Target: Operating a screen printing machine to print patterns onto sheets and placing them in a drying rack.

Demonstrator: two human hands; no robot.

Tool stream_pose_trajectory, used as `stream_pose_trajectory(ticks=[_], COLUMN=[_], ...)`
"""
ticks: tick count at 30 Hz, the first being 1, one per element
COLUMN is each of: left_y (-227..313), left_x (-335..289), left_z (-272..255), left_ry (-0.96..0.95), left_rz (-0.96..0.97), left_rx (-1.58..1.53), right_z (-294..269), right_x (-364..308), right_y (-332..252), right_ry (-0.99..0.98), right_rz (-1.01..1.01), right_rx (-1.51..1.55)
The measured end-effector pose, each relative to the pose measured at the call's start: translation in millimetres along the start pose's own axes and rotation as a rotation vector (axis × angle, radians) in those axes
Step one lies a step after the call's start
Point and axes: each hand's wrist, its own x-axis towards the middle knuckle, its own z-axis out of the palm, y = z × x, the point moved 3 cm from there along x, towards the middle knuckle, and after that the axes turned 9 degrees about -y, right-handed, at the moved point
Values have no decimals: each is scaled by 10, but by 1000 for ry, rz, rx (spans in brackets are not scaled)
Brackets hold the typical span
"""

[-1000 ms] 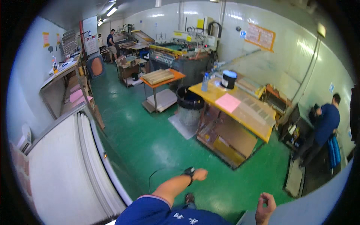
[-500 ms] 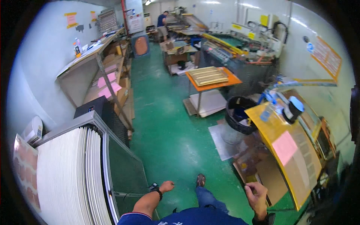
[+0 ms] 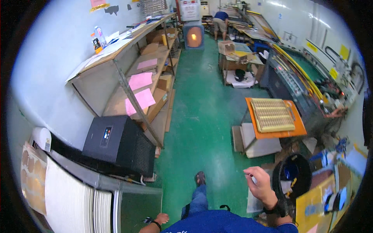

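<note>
My right hand (image 3: pixel 259 186) is raised at the lower right, beside the black bin (image 3: pixel 292 176). Its fingers curl toward the thumb around a small pale spot, too small to name. A dark watch or band sits on that wrist. Low down at the left, my left hand (image 3: pixel 162 218) hangs by the grey-framed rack (image 3: pixel 140 206), its fingers loosely curled and nothing visible in them. That wrist carries a dark band, with a small dark object next to it. My shoe (image 3: pixel 200 178) is on the green floor (image 3: pixel 194 136).
On the left stand a black box-shaped machine (image 3: pixel 116 143) and a shelf table (image 3: pixel 120 73) with pink sheets (image 3: pixel 140 101). At right, an orange-topped table (image 3: pixel 252 130) bears a ribbed cream panel (image 3: pixel 272 114). Yellow-framed screens (image 3: pixel 311 207) lean beyond the bin. A person (image 3: pixel 220 25) bends at the far end.
I have advanced along the aisle, and the view has swung right. The orange-topped table and bin look nearer. My right hand has risen; my left has swung back toward the lower edge.
</note>
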Motion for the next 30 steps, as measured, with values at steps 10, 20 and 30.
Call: stream_pose_trajectory(ticks=[10,20,30], left_y=[4110,6258,7680], left_x=[2006,3255,5037], left_z=[-2445,-4499,-6241], left_ry=[200,69,-86], left_rz=[318,224,5], left_rx=[52,-450,-125], right_z=[73,622,1169], right_x=[2988,6667,10145], right_y=[1545,3506,5169], right_ry=[61,-7,-103], right_rz=[255,165,-36], right_rx=[49,142,181])
